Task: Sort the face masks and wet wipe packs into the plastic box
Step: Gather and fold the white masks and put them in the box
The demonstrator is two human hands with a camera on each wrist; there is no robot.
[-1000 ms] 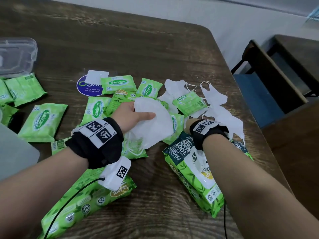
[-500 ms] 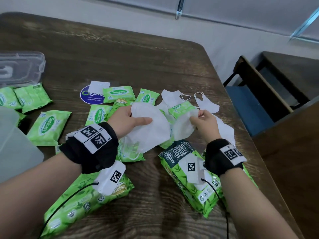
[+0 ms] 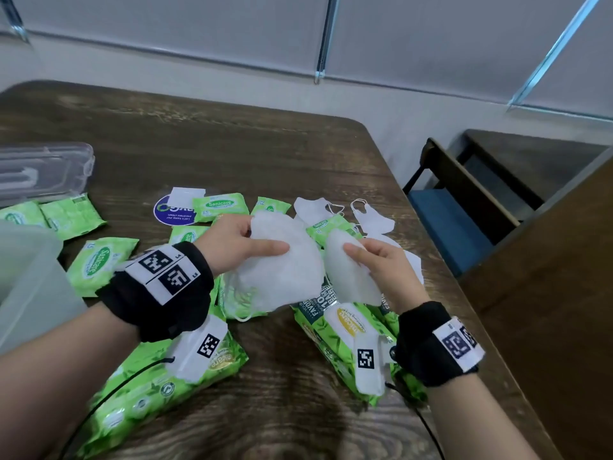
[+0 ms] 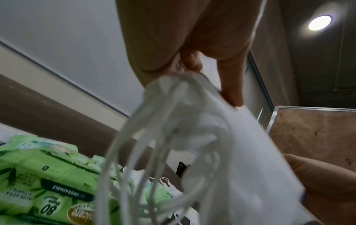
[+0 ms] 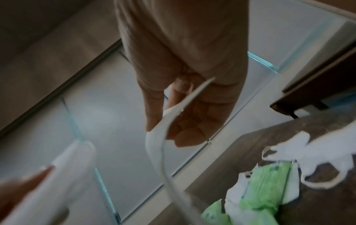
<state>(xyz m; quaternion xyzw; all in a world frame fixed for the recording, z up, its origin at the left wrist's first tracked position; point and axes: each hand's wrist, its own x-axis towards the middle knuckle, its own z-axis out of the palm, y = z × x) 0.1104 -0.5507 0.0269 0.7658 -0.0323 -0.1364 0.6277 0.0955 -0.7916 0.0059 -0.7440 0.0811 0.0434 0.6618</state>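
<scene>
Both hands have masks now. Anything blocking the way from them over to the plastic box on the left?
Nothing visible stands in the way. The left hand and right hand hold white masks above the table; only flat wipe packs lie between them and the plastic box.

dark wood-grain table (image 3: 265,154). green wet wipe packs (image 3: 99,260) and white face masks (image 3: 373,216) scattered mid-table. clear lid (image 3: 43,171) far left.

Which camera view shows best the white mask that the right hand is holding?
The head view: there the right hand pinches the whole face mask, above the large wipe pack. The right wrist view shows only its thin edge between the fingers. The left wrist view shows the left hand's masks instead.
</scene>
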